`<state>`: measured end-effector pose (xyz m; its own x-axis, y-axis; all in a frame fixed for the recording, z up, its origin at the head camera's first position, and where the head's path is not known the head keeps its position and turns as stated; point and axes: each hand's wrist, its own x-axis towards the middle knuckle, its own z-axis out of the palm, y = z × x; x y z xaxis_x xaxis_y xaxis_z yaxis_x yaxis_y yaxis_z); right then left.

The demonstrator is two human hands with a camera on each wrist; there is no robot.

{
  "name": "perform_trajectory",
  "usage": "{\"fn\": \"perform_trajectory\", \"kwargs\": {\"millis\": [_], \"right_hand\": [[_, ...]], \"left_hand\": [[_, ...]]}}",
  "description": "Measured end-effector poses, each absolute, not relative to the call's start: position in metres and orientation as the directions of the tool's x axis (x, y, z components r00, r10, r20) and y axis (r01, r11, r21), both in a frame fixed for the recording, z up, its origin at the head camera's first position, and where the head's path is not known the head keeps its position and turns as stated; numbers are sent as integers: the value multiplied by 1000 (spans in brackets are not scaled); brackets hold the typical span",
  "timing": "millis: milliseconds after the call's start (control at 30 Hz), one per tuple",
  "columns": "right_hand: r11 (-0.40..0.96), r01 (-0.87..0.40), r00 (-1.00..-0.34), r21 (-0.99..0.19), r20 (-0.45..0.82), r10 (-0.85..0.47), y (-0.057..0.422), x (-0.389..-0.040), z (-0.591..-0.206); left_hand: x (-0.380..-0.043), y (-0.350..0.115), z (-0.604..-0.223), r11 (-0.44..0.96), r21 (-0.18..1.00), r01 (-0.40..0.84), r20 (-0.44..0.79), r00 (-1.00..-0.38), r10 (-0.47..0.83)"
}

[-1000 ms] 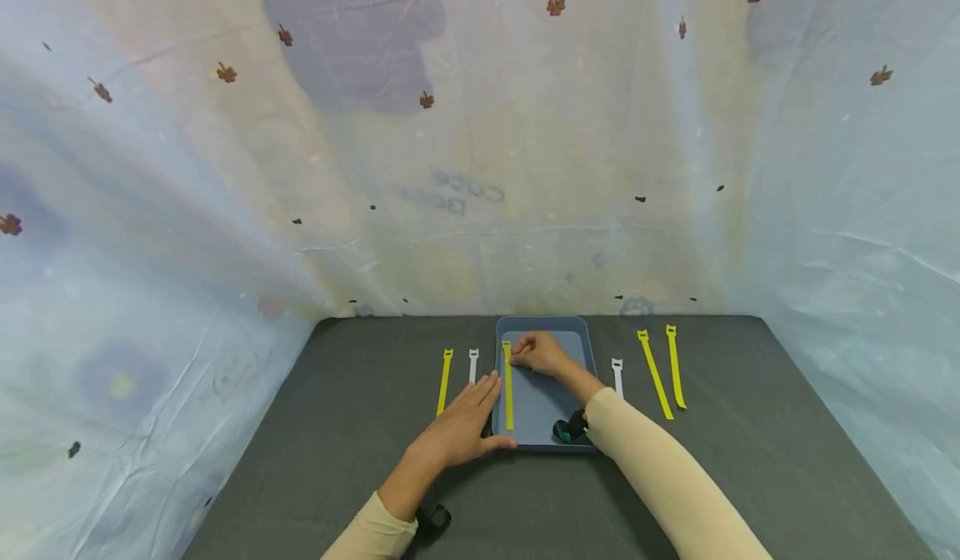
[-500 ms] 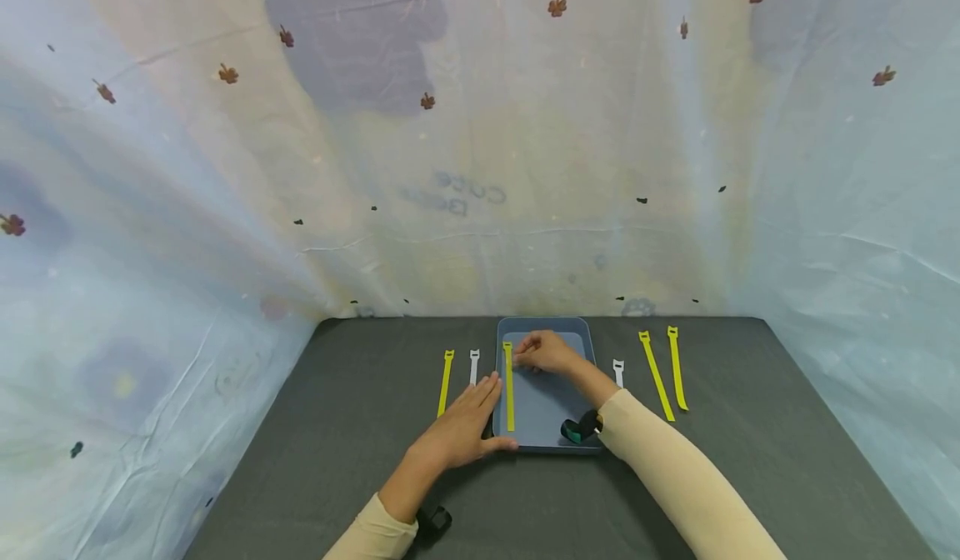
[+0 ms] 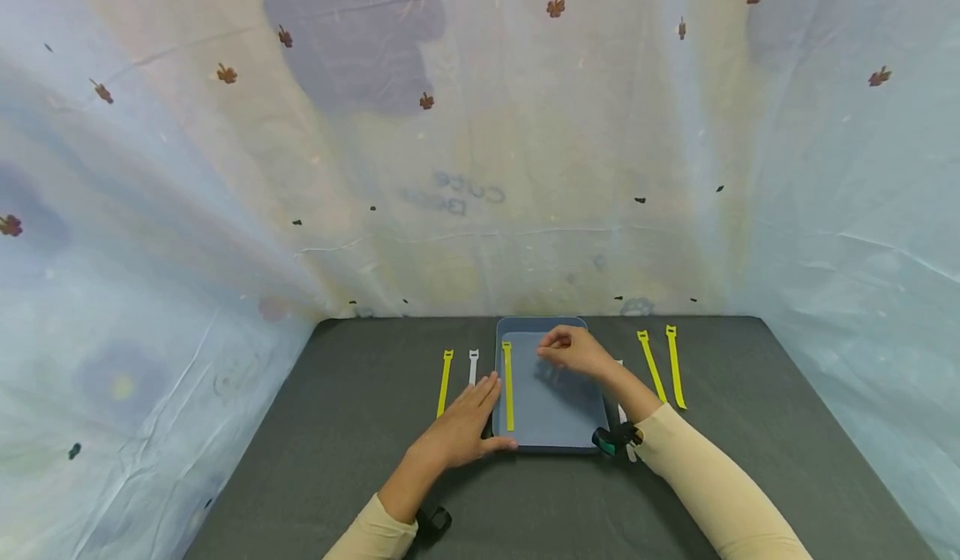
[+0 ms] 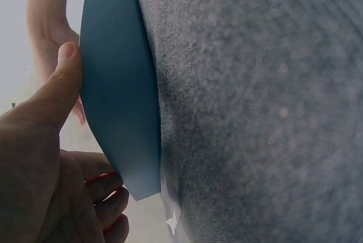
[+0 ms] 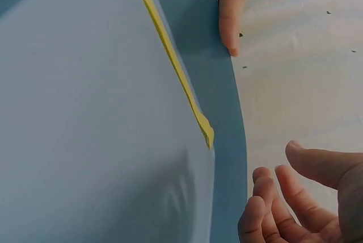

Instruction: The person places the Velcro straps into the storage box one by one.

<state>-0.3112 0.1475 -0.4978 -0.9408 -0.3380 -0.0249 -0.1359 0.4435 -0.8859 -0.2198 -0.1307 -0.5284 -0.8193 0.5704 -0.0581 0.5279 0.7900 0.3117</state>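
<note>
A blue-grey tray (image 3: pixel 562 418) lies on the dark tabletop with one yellow cable tie (image 3: pixel 509 389) lengthwise near its left wall. My left hand (image 3: pixel 465 422) rests at the tray's front left corner. Its fingers stretch along the left side, and the thumb touches the front rim. The left wrist view shows the thumb (image 4: pixel 67 64) against the tray's wall (image 4: pixel 119 89). Above the tray's right half hovers my right hand (image 3: pixel 576 350), fingers loosely bent. In the right wrist view its thumb (image 5: pixel 317 163) stands apart from the fingers, with nothing held; the yellow tie (image 5: pixel 176 64) lies beyond.
Left of the tray lie a yellow tie (image 3: pixel 446 385) and a white tie (image 3: pixel 473 367), partly behind my left hand. To the right, a white tie (image 3: pixel 622 414) is mostly covered by my right arm, beside two yellow ties (image 3: pixel 676 368) (image 3: pixel 651 364). A patterned curtain (image 3: pixel 480 168) hangs behind the table.
My right hand has drawn away from the yellow tie in the tray, moving right and slightly up. The tie stays in place. My left hand has not moved.
</note>
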Motion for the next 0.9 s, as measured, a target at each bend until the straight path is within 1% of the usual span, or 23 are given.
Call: {"fn": "perform_trajectory", "kwargs": {"millis": [400,567,700,900], "right_hand": [[440,-190,-964,-878,81,-255,201,-292,-498],[434,-164,-971,-886,66,-230,223,-283,-499],[460,-144,-979,-876,59,-193,241,-278,-498],[490,-41,-996,-871,-1,-85,264,-272,-495]], "left_hand": [[-218,-130,-531,789,313,528,-55,-820,570],[-217,-130,-529,788,318,528,-52,-820,571],[-217,-131,-527,786,319,529,-53,-818,572],[-217,-131,-527,783,330,527,-55,-818,573]]}}
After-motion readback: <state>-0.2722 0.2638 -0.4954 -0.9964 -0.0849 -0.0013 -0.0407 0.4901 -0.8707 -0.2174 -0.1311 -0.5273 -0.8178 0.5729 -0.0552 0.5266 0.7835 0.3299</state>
